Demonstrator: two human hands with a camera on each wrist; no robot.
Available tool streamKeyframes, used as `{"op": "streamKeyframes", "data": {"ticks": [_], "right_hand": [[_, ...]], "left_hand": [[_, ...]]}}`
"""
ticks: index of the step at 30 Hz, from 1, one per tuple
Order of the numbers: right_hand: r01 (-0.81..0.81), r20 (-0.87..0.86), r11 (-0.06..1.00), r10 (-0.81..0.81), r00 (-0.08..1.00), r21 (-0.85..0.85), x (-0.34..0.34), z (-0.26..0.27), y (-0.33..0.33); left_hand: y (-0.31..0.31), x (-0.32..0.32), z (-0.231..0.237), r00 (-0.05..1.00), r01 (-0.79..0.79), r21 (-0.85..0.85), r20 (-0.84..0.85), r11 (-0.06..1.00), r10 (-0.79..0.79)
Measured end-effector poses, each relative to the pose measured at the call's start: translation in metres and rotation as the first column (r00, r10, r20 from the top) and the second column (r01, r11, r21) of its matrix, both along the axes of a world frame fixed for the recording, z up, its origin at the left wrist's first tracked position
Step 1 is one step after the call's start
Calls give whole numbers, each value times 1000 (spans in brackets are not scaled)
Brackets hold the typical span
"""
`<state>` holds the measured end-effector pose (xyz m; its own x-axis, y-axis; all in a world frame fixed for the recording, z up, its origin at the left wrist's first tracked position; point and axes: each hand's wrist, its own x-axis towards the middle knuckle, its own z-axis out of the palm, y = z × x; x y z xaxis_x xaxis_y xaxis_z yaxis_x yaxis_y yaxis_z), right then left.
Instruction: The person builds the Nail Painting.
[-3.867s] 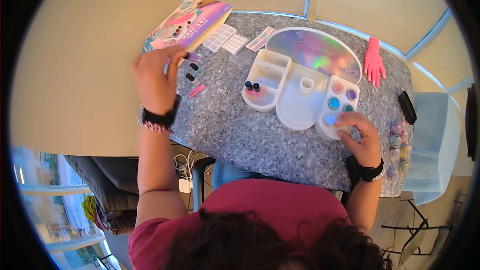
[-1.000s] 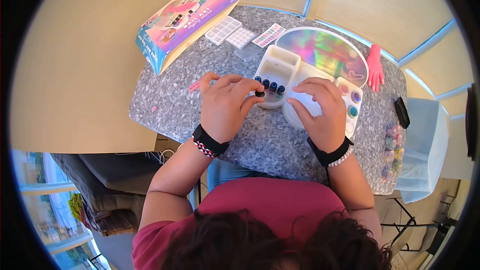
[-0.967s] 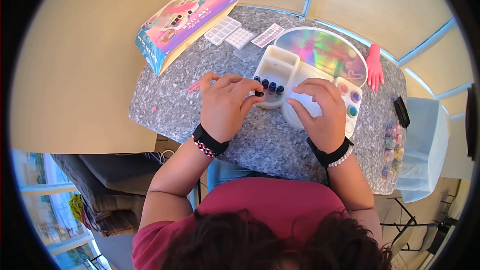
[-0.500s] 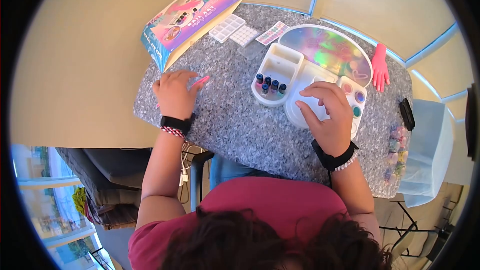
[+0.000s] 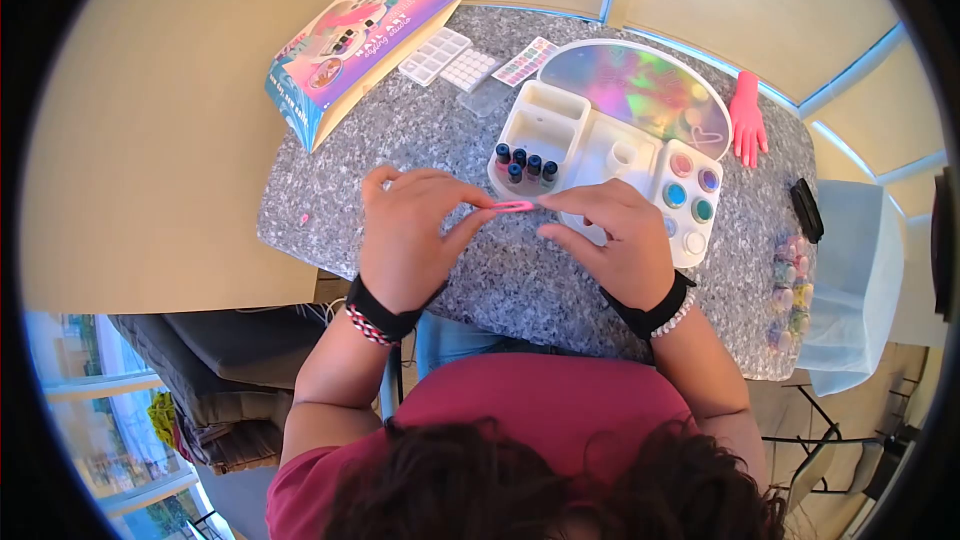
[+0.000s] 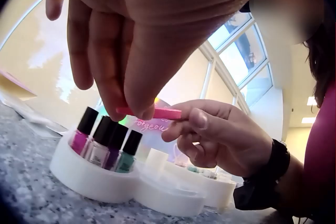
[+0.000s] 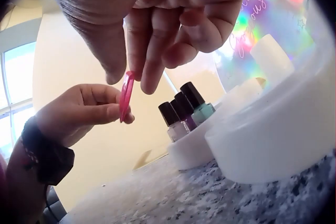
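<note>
My left hand (image 5: 405,240) pinches a narrow pink tool (image 5: 513,207) between thumb and fingertips; it looks like tweezers. At the tool's other end is my right hand (image 5: 625,245), its index fingertip by the tip and its thumb apart, lower down. In the right wrist view the pink tool (image 7: 126,96) stands close under the right fingers. Behind the hands, several dark-capped polish bottles (image 5: 535,164) stand upright in the front left part of the white tray set (image 5: 568,230). The left wrist view shows a bottle with pink polish (image 6: 80,141) among them.
A half-round shiny panel (image 5: 640,90) stands behind the tray. Pots of coloured powder (image 5: 675,195) fill its right part. Around lie a box (image 5: 355,50), white compartment trays (image 5: 436,56), a sticker sheet (image 5: 525,61), a pink model hand (image 5: 747,120), a black object (image 5: 806,210) and small jars (image 5: 790,290).
My left hand has come right from the table's left side, bringing the pink tool in front of the bottles. My right hand has shifted left and down, off the tray's middle, to the tool's end.
</note>
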<state>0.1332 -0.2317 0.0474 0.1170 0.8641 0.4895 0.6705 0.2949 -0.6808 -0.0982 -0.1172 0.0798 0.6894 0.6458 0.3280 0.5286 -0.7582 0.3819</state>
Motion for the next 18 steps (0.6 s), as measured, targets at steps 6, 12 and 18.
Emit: {"op": "streamKeyframes", "data": {"ticks": [6,12,18], "right_hand": [[90,21,984,-88,996,-153,-2,-3,1],[221,138,962,-200,970,-160,-1,-10,8],[258,163,950,-231,959,-174,-5,-20,13]], "left_hand": [[-1,19,-16,999,19,74,44,997,-23],[14,13,-35,993,-98,-154,48,983,106],[11,9,-50,1000,-25,-219,-1,975,25]]}}
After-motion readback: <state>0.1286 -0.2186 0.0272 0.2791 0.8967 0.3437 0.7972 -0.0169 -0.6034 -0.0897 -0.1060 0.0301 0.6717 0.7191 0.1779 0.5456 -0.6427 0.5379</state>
